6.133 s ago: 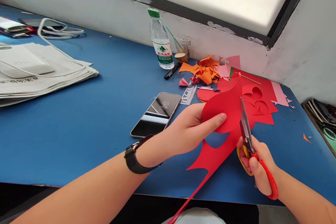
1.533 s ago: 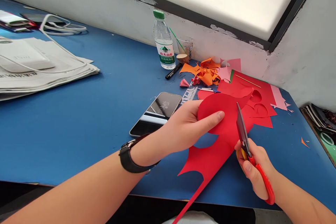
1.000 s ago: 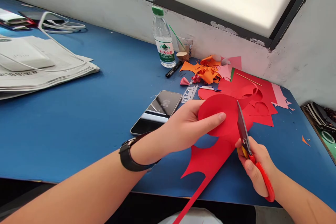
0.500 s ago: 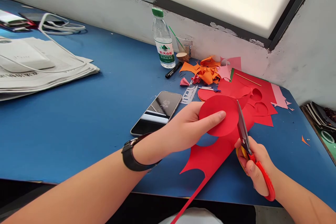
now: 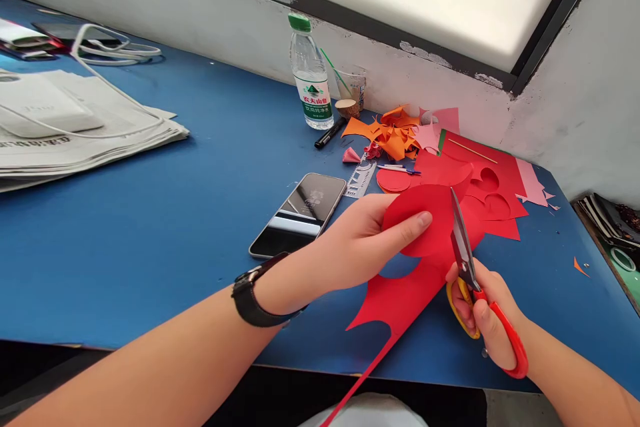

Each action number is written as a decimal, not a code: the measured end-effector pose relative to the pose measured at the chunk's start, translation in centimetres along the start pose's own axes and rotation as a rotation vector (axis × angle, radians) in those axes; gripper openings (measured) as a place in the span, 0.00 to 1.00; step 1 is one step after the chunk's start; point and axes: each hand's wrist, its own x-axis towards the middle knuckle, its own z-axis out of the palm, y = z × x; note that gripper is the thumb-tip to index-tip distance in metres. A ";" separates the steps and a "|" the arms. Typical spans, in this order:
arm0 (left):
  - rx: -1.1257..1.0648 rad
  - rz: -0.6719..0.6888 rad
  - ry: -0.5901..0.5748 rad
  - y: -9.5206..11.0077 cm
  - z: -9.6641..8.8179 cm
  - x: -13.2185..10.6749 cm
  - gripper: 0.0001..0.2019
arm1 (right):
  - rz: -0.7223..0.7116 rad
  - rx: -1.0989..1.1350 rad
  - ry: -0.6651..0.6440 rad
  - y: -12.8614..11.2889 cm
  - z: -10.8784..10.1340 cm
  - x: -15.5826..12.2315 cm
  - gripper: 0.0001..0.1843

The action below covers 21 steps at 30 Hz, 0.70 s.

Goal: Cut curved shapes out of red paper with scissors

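My left hand point(image 5: 363, 243) pinches a round part of a red paper sheet point(image 5: 425, 233), thumb on top, a black watch on its wrist. My right hand point(image 5: 483, 317) grips red and yellow scissors point(image 5: 467, 267) by the handles, blades pointing away along the right edge of the red round shape. The rest of the red sheet hangs down toward me, with curved cut-outs and a long thin strip reaching past the table's front edge.
A black phone point(image 5: 299, 215) lies left of my left hand. Behind are a clear ruler point(image 5: 361, 179), orange scraps point(image 5: 393, 135), red and pink paper point(image 5: 493, 180), a marker point(image 5: 329, 135) and a water bottle point(image 5: 310, 75). Newspapers point(image 5: 75, 140) with white cable lie far left on the blue table point(image 5: 165, 213).
The scissor handles have spread a little, showing the yellow loop. The red sheet has turned slightly in my left hand. Both hands stay in about the same place.
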 end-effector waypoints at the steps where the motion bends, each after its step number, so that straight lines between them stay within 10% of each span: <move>1: -0.005 -0.007 -0.022 0.0 0.0 0.0 0.23 | -0.002 0.019 -0.006 0.0 0.0 0.0 0.42; 21: -0.169 -0.181 -0.037 0.4 -0.4 0.2 0.23 | -0.044 -0.092 0.010 -0.2 -0.1 -0.1 0.41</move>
